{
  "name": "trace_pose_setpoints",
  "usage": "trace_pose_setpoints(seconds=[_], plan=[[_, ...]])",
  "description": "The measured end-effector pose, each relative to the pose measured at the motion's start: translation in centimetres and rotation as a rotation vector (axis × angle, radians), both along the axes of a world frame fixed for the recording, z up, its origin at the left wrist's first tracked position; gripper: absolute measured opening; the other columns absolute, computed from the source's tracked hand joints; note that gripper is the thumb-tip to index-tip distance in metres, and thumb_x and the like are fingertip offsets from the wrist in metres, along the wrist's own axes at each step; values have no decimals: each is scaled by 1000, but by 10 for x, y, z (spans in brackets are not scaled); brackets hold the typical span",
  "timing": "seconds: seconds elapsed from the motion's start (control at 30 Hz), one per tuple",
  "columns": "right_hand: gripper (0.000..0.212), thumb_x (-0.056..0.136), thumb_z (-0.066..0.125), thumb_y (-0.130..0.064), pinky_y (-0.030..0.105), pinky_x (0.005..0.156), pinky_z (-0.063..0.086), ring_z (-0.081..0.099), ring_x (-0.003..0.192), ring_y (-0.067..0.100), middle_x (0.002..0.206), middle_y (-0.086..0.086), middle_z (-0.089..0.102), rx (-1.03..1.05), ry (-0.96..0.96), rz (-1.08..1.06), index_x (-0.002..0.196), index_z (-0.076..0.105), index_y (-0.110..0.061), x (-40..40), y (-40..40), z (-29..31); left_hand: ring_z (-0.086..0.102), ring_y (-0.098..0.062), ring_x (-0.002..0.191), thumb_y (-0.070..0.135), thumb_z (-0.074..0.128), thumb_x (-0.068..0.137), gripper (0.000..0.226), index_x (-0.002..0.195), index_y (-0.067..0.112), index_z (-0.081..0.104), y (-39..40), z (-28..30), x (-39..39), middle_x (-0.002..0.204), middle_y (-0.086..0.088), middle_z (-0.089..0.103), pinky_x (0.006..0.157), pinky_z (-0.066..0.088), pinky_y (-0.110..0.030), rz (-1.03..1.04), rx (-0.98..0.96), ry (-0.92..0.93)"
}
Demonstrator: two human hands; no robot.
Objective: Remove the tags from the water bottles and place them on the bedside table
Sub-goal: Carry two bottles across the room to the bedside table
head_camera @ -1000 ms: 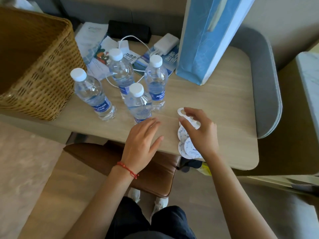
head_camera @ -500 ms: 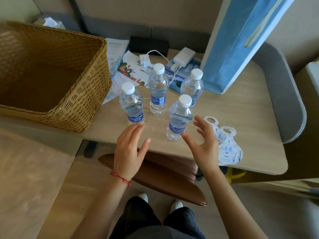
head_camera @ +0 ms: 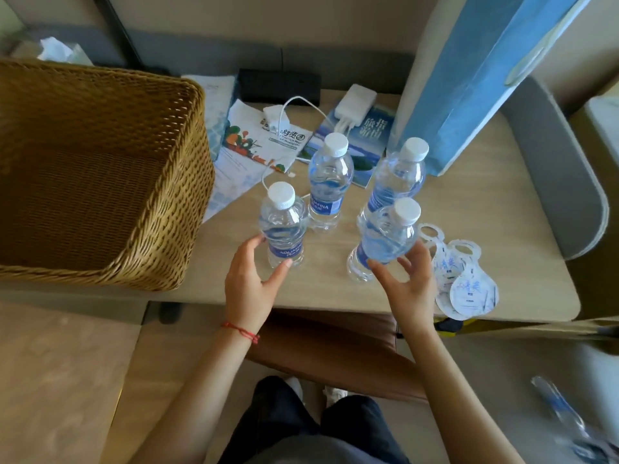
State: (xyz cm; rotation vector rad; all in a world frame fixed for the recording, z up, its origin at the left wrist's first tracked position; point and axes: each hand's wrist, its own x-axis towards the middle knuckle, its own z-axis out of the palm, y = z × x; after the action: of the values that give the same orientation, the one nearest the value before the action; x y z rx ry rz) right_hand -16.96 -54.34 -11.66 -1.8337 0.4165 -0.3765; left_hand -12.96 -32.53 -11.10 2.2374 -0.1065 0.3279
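- Four bottles stand on the table [head_camera: 485, 209], all with bare necks; the tags [head_camera: 464, 279] lie in a small overlapping pile just right of them, near the front edge.
- The left hand [head_camera: 249, 283] curls around the front left bottle [head_camera: 283, 226], thumb and fingers touching its lower body.
- The right hand [head_camera: 410, 279] grips the front right bottle [head_camera: 385, 239], which is tilted (probably lifted a little).
- The bottles look full, so rather heavy, and the thin plastic is smooth and will dent; I would hold them at the label band, not at the cap.
- The tags are light, flat card and slide easily.
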Motion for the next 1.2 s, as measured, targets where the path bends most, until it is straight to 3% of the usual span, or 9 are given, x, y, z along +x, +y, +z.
trace_pose_setpoints(seconds=[0.17, 0.3, 0.5, 0.63, 0.73, 0.87, 1.0, 1.2], plan=[[49, 69, 80, -25, 14, 82, 43, 56, 100, -11, 98, -37, 60, 38, 85, 14, 103, 50, -43, 12, 1, -4, 57, -16, 91, 18, 83, 62, 55, 107, 2, 57, -1, -13, 21, 102, -8, 65, 81, 37, -14, -24, -125, 85], [49, 66, 82, -23, 15, 79, 45, 59, 91, -9, 94, -23, 64, 50, 89, 11, 101, 51, -39, 18, 1, -5, 60, -11, 87, 17, 84, 61, 53, 105, 7, 58, -4, -18, 33, 98, 6, 62, 79, 43, -13, -63, -204, 129], [47, 63, 84, -21, 17, 77, 50, 63, 89, 1, 92, -16, 66, 11, 58, 22, 99, 56, -29, 21, 2, 4, 59, 14, 81, 8, 85, 56, 50, 99, 14, 60, -5, -15, 42, 89, 17, 62, 73, 42, -2, -98, -323, 150], [38, 64, 83, -20, 25, 76, 54, 67, 85, 4, 90, -11, 69, 53, 64, 66, 93, 60, -30, 18, 5, 15, 64, 5, 81, 0, 82, 61, 42, 97, 9, 62, -2, -13, 35, 90, 8, 67, 73, 49, -11, -145, -439, 228], [33, 65, 82, -21, 30, 75, 56, 68, 85, 10, 90, -5, 70, 79, 52, 94, 90, 61, -26, 9, 11, 24, 66, 2, 79, -1, 79, 62, 38, 93, 15, 62, 2, -7, 24, 89, 4, 68, 70, 50, -12, -157, -546, 278], [30, 62, 78, -29, 27, 71, 56, 69, 83, 9, 88, -3, 71, 99, 21, 151, 89, 64, -24, -3, 21, 42, 65, 3, 77, 13, 75, 61, 30, 88, 21, 64, 10, 6, 10, 84, 10, 69, 66, 49, -10, -145, -623, 299], [24, 65, 74, -26, 25, 68, 56, 70, 81, 10, 84, -6, 73, 133, -1, 180, 87, 67, -22, -15, 32, 55, 66, 3, 73, 17, 72, 62, 22, 83, 24, 66, 19, 19, -4, 73, 18, 72, 61, 48, -10, -153, -729, 326], [15, 68, 71, -23, 18, 63, 52, 70, 77, 11, 77, -9, 74, 250, -28, 236, 83, 69, -21, -39, 46, 73, 68, -5, 72, 35, 72, 57, 18, 75, 30, 73, 37, 35, -34, 74, 11, 73, 59, 51, -16, -203, -808, 396]])
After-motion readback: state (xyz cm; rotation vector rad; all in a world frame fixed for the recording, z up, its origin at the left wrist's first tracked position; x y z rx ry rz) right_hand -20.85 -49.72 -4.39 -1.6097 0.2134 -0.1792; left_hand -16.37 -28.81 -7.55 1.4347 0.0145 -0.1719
